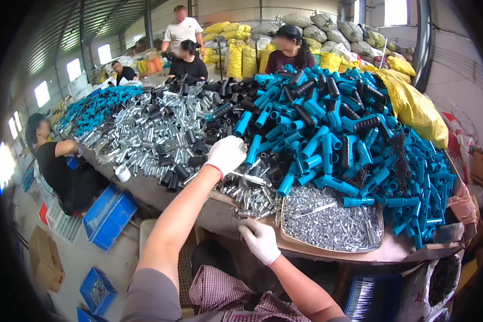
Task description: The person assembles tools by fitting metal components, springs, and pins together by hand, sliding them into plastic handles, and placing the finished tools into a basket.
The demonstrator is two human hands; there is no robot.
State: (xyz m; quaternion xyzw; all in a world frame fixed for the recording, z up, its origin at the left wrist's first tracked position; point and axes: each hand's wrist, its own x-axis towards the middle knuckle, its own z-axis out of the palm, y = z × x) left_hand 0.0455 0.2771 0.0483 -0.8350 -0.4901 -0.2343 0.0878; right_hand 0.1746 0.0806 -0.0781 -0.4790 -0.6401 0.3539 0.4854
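Note:
My left hand (227, 155), in a white glove, reaches over the middle of the table, its fingers curled and partly hidden. It is beside black plastic sleeves (213, 129) and the edge of a heap of teal plastic handles (311, 153). Just below that wrist lies a shiny metal rod (249, 177). Closer to me, my right hand (259, 241), also gloved, is closed at the table's front edge. Whatever may be inside its fingers is hidden. Small metal fittings (249, 200) lie just beyond it, and a shallow tray (334, 250) of small screws is to its right.
Silvery metal tubes (145, 131) cover the left half of the table. A yellow sack (418, 110) lies at the right. Several people sit or stand around the table. Blue crates (110, 217) and a cardboard box (45, 257) are at the lower left.

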